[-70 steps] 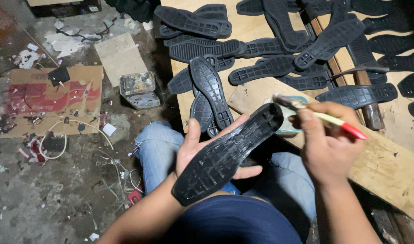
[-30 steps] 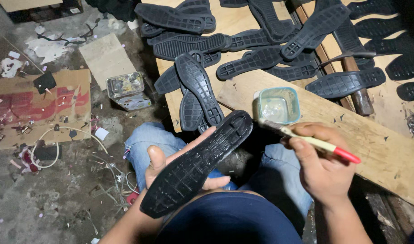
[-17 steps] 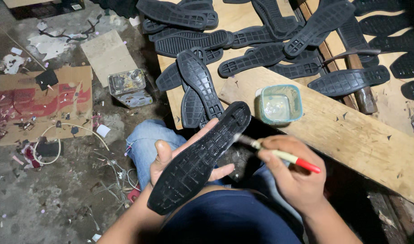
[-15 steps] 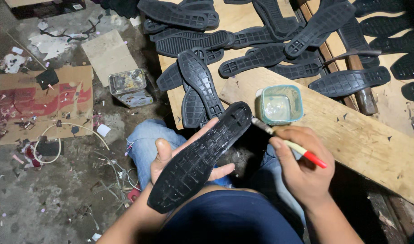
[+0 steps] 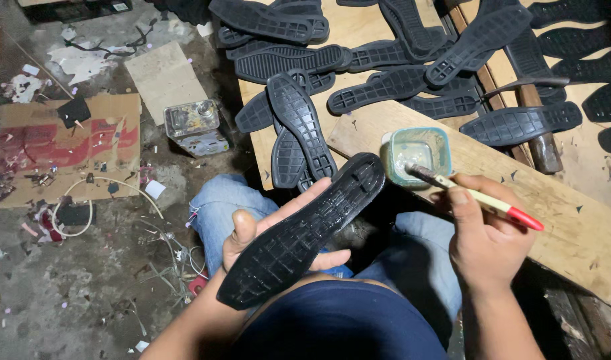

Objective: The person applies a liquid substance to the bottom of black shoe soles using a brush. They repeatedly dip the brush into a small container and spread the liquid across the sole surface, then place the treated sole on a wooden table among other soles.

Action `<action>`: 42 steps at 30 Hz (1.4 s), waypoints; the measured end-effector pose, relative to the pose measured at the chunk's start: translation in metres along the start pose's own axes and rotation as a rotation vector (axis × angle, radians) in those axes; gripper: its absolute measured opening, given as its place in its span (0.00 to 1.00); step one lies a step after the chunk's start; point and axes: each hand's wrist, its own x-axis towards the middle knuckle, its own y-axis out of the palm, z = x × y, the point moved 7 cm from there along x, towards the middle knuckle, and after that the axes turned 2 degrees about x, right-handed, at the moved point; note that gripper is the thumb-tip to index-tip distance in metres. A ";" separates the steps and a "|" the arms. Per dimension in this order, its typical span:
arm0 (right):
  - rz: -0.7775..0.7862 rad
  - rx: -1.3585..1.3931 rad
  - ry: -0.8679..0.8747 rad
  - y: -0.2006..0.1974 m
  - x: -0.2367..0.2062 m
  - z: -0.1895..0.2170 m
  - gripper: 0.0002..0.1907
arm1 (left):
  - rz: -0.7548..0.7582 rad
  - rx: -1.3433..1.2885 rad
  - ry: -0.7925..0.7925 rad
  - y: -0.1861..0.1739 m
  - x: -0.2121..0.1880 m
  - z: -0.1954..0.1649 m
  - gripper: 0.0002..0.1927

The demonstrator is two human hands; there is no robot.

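Note:
My left hand [image 5: 259, 223] holds a black rubber shoe sole [image 5: 304, 230] flat across its palm, tread side up, toe pointing up and right. My right hand [image 5: 485, 237] grips a brush with a pale handle and red end [image 5: 479, 197]. Its bristle tip sits in a small square tub of whitish glue [image 5: 417, 152] on a wooden plank [image 5: 552, 200]. The tub stands just right of the sole's toe.
Many more black soles [image 5: 385, 60] lie spread over the wooden boards ahead. A small metal tin [image 5: 193, 127] stands on the floor at left, near flattened cardboard [image 5: 65, 147], a white cord and scraps. My knees in blue jeans [image 5: 222, 207] are below the sole.
The brush left the sole's toe edge and moved right and up, so its tip now dips in the glue tub. The left hand keeps the sole almost still.

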 end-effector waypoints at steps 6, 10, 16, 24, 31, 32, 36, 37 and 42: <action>0.180 -0.836 -0.332 0.007 0.047 -0.005 0.09 | -0.070 0.065 0.024 -0.004 -0.004 -0.003 0.62; 0.306 -0.956 -0.316 0.015 0.073 -0.041 0.17 | -0.133 0.084 0.044 -0.006 -0.003 -0.004 0.63; 0.376 -1.018 -0.375 0.025 0.076 -0.078 0.15 | -0.206 0.100 0.050 -0.008 -0.007 -0.004 0.63; 0.368 -0.936 -0.308 0.016 0.082 -0.083 0.13 | -0.223 0.096 0.028 -0.006 0.000 -0.004 0.62; 0.379 -1.023 -0.424 0.030 0.081 -0.074 0.12 | -0.205 0.063 0.033 -0.007 0.002 -0.003 0.61; 0.389 -1.053 -0.422 0.032 0.081 -0.073 0.12 | -0.204 0.066 0.031 -0.007 0.002 -0.002 0.61; 0.284 -0.963 -0.411 0.020 0.080 -0.049 0.11 | -0.194 0.071 0.041 -0.007 -0.001 -0.006 0.61; 0.259 -0.978 -0.430 0.015 0.078 -0.041 0.11 | -0.198 0.076 0.049 -0.006 -0.003 -0.008 0.61; 0.240 -0.632 0.327 -0.013 0.055 -0.048 0.07 | -0.183 0.132 0.053 0.000 -0.005 -0.013 0.61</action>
